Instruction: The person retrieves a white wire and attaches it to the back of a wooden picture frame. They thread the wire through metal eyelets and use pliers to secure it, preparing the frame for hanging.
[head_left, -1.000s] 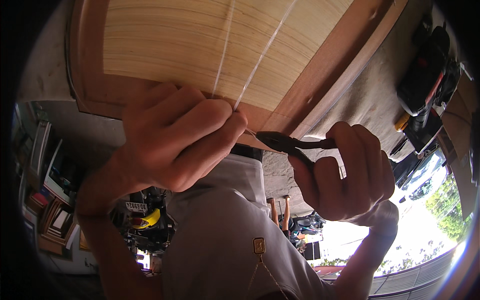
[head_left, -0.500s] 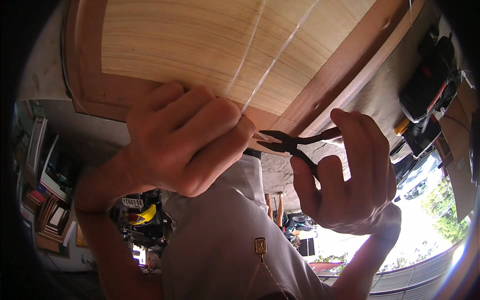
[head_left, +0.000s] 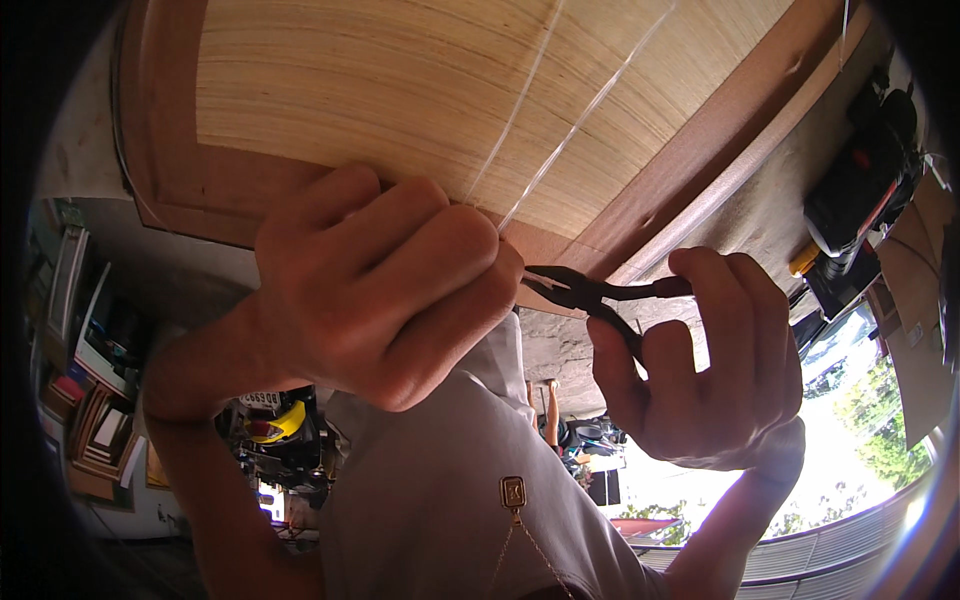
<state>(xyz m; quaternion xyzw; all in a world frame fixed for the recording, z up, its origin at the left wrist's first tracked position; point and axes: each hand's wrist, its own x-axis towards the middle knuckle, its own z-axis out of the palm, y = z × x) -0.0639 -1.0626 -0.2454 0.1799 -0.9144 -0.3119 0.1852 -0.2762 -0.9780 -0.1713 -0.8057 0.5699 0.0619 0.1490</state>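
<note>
My left hand point(head_left: 385, 285) is closed in a fist at the near edge of a framed wooden panel point(head_left: 400, 100), gripping a clear plastic cord point(head_left: 590, 115) that runs up across the panel. My right hand point(head_left: 710, 365) holds dark pliers point(head_left: 585, 292), one handle against the fingertips and the other by the thumb. The pliers' jaws point left, slightly apart, right beside my left fist, and a short bit of the cord lies between them. The cord's part inside my left fist is hidden.
Frames and boards point(head_left: 105, 430) stack up at the far left. A black power tool point(head_left: 860, 180) lies on the floor at the right, near cardboard pieces point(head_left: 915, 320). A yellow and black motorbike point(head_left: 280, 425) and another person's legs point(head_left: 552, 410) are in the background.
The pliers' jaws have drawn closer together and come nearer to my left fist around the cord end. Both hands have shifted slightly down in the view.
</note>
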